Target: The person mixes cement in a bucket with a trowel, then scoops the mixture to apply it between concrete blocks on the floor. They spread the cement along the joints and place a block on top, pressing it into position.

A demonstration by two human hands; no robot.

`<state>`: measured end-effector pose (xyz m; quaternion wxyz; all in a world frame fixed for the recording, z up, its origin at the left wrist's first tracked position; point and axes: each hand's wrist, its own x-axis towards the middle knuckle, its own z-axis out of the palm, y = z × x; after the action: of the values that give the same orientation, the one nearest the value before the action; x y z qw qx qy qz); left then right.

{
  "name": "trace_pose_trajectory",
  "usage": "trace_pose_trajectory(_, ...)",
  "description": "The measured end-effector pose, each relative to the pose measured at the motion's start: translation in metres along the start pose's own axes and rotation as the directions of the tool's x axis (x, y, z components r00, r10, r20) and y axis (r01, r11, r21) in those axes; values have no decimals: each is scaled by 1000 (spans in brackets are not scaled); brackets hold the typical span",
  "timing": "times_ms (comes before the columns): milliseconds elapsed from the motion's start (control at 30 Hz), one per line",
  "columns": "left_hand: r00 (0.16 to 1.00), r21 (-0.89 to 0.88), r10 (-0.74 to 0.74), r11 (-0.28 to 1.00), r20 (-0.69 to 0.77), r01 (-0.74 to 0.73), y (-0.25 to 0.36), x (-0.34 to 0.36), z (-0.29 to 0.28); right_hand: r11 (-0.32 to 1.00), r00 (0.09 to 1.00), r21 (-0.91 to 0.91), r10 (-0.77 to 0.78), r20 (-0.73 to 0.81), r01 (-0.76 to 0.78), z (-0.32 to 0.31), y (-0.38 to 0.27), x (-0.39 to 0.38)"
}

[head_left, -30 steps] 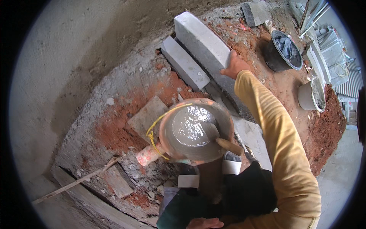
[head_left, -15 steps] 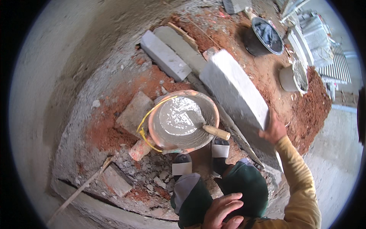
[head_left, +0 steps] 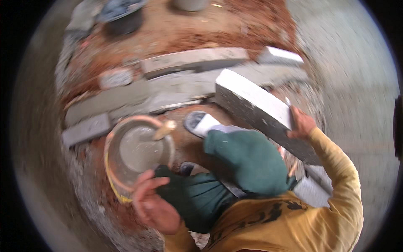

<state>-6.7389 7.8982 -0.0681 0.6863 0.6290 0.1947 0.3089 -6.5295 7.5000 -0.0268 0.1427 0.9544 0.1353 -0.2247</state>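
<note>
My right hand (head_left: 303, 124) grips a long pale concrete block (head_left: 252, 101), tilted along my right side beside my bent green-trousered leg. My left hand (head_left: 153, 201) is raised at lower left, fingers loosely apart and holding nothing, near the rim of an orange-edged bucket (head_left: 112, 147) of wet grey mortar (head_left: 136, 149). A trowel's wooden handle (head_left: 165, 129) sticks up from that bucket, and a yellow cord handle (head_left: 115, 185) hangs at its side. The picture is smeared by motion.
A mortar strip (head_left: 168, 90) runs across, with a small block (head_left: 86, 128) at its left and blocks (head_left: 193, 59) behind. Beyond stand a black tub (head_left: 124, 23) and pale bucket (head_left: 191, 3). More blocks (head_left: 310, 191) lie at lower right. A wall (head_left: 35, 126) borders the left.
The view has swung right. My right hand has pulled the long block off the strip to my right side. My left hand has risen from my lap. The bucket now appears further left.
</note>
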Motion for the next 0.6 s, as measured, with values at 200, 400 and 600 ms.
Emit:
trace_pose_trajectory(200,986,274,-163,947,-31,165,-10,88,-36,890,919,228,378,116,-395,97,18,-89)
trace_pose_trajectory(400,998,566,-25,825,62,-14,-24,222,-83,704,795,369,550,256,-606,181,3,-118)
trace_pose_trajectory(600,998,649,64,760,-9,-43,-56,221,-105,629,840,623,535,86,-464,232,12,-129)
